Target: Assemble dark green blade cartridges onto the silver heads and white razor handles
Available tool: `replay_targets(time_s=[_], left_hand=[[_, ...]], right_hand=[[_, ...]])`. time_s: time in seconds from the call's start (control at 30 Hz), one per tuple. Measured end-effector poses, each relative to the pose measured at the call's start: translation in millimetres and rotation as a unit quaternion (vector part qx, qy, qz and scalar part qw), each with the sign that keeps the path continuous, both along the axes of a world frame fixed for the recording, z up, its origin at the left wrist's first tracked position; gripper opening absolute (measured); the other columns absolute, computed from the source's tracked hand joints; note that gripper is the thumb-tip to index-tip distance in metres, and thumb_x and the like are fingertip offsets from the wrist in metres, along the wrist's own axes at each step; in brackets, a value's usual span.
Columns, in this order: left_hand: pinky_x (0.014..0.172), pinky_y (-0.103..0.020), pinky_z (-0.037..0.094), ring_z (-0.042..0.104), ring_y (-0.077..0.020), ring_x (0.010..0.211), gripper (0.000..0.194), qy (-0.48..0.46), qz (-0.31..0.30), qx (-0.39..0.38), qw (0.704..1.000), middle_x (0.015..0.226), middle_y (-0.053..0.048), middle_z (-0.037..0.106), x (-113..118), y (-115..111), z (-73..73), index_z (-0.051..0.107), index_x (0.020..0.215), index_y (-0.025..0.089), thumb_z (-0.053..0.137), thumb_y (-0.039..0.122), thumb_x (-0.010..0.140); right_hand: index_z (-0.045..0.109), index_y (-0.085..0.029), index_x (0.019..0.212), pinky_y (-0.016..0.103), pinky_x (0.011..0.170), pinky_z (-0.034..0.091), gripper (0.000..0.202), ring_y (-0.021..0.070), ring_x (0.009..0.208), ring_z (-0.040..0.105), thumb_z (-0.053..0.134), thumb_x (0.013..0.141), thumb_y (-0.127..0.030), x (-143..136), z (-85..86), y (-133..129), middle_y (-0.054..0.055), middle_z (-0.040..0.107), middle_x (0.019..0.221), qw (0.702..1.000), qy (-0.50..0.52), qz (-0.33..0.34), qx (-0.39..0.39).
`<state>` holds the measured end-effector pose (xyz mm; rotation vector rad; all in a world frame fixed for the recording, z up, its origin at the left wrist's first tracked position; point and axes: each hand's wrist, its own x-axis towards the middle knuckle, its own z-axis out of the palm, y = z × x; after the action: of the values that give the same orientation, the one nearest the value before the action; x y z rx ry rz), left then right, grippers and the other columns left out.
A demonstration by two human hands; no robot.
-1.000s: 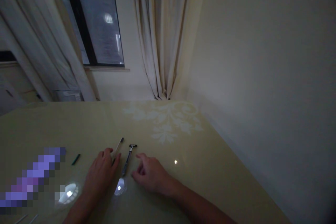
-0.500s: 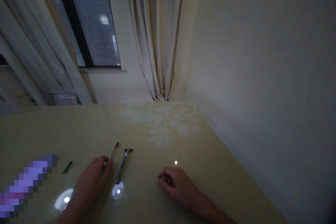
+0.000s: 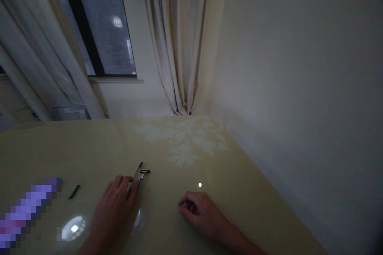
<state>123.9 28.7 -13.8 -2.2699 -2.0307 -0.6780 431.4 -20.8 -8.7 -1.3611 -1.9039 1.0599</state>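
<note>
My left hand [image 3: 118, 203] lies low over the table with its fingers closed on a toothbrush [image 3: 137, 168]. The toothbrush has a thin pale handle and a dark head pointing away from me; its lower part is hidden by my fingers. Right beside it lies a razor [image 3: 141, 180] with a dark handle and black head. My thumb side covers the razor's lower handle; whether I touch it I cannot tell. My right hand [image 3: 202, 211] rests on the table to the right, fingers loosely curled, with nothing visible in them.
A small dark green strip [image 3: 74, 191] lies left of my left hand. Farther left is a long purple, pixelated item [image 3: 30, 209]. The glossy yellowish table [image 3: 167, 223] meets a wall [image 3: 293, 87] at right; curtains [image 3: 179, 40] and a window [image 3: 104, 28] stand behind.
My left hand has moved right with the toothbrush, bringing it close beside the razor and covering the razor's lower handle. My right hand has stayed in place.
</note>
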Motion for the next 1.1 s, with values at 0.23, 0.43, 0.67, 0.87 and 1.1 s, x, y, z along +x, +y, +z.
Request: replay_targets(time_s=[0.23, 0.43, 0.67, 0.87, 1.1], left_hand=[[0.092, -0.051, 0.057, 0.070, -0.0340, 0.095, 0.040, 0.028, -0.072, -0.005, 0.997, 0.095, -0.018, 0.076, 19.5, 7.2, -5.2, 0.077, 0.088, 0.019, 0.041, 0.030, 0.101], [0.080, -0.031, 0.063, 0.077, -0.0239, 0.089, 0.032, -0.240, -0.166, 0.013, 0.956, 0.100, -0.007, 0.079, 36.4, -10.6, 8.0, 0.079, 0.105, 0.024, 0.061, 0.051, 0.102], [0.078, -0.027, 0.063, 0.078, -0.0219, 0.089, 0.019, -0.313, -0.247, 0.032, 0.916, 0.099, -0.005, 0.081, 80.9, -49.7, 48.3, 0.082, 0.104, 0.028, 0.071, 0.042, 0.100], [0.079, -0.029, 0.064, 0.079, -0.0233, 0.091, 0.018, -0.261, -0.263, 0.072, 0.926, 0.103, -0.007, 0.081, 83.2, -54.5, 49.5, 0.084, 0.112, 0.032, 0.072, 0.035, 0.100], [0.080, -0.029, 0.065, 0.078, -0.0228, 0.091, 0.020, -0.245, -0.273, 0.100, 0.925, 0.102, -0.008, 0.081, 80.2, -55.2, 45.4, 0.084, 0.116, 0.032, 0.072, 0.031, 0.100]], right_hand=[[0.082, -0.016, 0.103, 0.024, 0.064, 0.045, 0.019, 0.0141, 0.068, 0.061, 0.072, 0.091, -0.027, -3.9, 4.1, 1.5, 0.002, 0.071, 0.077, 0.998, 0.057, -0.002, -0.001], [0.077, -0.018, 0.112, 0.029, 0.073, 0.050, 0.031, 0.0166, 0.079, 0.062, 0.078, 0.094, -0.043, 8.5, 21.9, 6.9, 0.003, 0.068, 0.087, 0.974, 0.209, -0.077, 0.037], [0.067, -0.028, 0.142, 0.032, 0.081, 0.054, 0.077, 0.0173, 0.088, 0.062, 0.099, 0.075, -0.045, 23.5, 31.7, 0.8, 0.006, 0.066, 0.112, 0.941, 0.331, 0.026, 0.060], [0.072, -0.027, 0.135, 0.031, 0.076, 0.053, 0.069, 0.0172, 0.083, 0.060, 0.099, 0.075, -0.046, 24.3, 41.3, -7.0, 0.005, 0.065, 0.101, 0.925, 0.362, 0.045, 0.111], [0.076, -0.026, 0.125, 0.031, 0.073, 0.052, 0.054, 0.0168, 0.079, 0.059, 0.097, 0.079, -0.041, 24.2, 48.0, -9.6, 0.004, 0.064, 0.095, 0.925, 0.348, 0.042, 0.149]])
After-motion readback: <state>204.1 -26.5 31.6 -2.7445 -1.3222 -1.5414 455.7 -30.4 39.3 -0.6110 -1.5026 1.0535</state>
